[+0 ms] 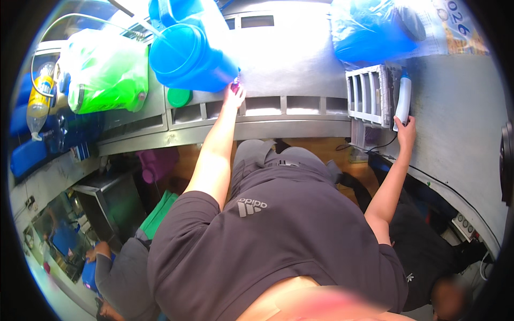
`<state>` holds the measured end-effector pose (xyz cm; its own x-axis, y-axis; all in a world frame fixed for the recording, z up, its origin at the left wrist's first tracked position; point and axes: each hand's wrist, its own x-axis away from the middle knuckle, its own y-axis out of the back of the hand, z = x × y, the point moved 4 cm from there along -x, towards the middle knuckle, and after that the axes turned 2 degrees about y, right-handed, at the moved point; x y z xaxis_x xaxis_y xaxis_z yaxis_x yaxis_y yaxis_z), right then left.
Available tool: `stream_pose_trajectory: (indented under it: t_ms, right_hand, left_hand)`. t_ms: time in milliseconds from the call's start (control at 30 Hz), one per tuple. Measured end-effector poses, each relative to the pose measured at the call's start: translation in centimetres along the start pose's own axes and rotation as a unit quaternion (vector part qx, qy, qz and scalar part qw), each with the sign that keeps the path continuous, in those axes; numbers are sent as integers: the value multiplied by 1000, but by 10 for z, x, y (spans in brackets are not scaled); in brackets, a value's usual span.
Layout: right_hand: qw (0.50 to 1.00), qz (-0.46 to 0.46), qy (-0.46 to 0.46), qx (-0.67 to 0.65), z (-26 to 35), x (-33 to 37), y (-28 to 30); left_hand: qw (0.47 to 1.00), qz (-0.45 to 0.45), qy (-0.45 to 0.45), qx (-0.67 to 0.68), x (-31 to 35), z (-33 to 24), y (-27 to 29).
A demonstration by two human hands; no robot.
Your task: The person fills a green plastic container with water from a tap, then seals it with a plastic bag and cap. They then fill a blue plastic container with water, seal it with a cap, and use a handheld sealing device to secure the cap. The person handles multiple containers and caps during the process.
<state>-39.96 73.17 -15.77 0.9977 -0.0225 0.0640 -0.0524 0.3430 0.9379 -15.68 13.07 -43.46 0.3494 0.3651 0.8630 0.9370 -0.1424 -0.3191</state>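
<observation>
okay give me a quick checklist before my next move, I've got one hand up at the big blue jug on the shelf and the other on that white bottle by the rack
1. Left hand at the blue jug: ok, fingertips at its lower edge, with a small pink thing there.
2. Full grip on the jug: not ok, only fingertips touch; it lies tilted on the metal shelf.
3. Right hand on the white bottle: ok, fingers wrapped round its lower end.
4. Bottle free of the white rack: cannot tell, they sit close together.
5. Cable under the right wrist: cannot tell whether it would snag.
6. Person crouched at lower left: ok, apart from both arms.
</observation>
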Motion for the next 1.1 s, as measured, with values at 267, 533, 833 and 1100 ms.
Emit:
stream_pose_trajectory:
  t_ms: [267,533,833,1100]
  right_hand:
    - [800,273,-43,-532,127,95,-23]
    - [604,481,-132,-621,225,132,-103]
    - [608,582,-133,-524,262,131,-162]
    - [693,562,-104,-440,285,128,-195]
  left_hand:
    - [1000,20,15,-10,15,-6,-10]
    - [999,-9,24,-46,2,-7,-8]
    - [999,26,37,-19,-1,-18,4]
    - [998,59,36,9,0,-15,7]
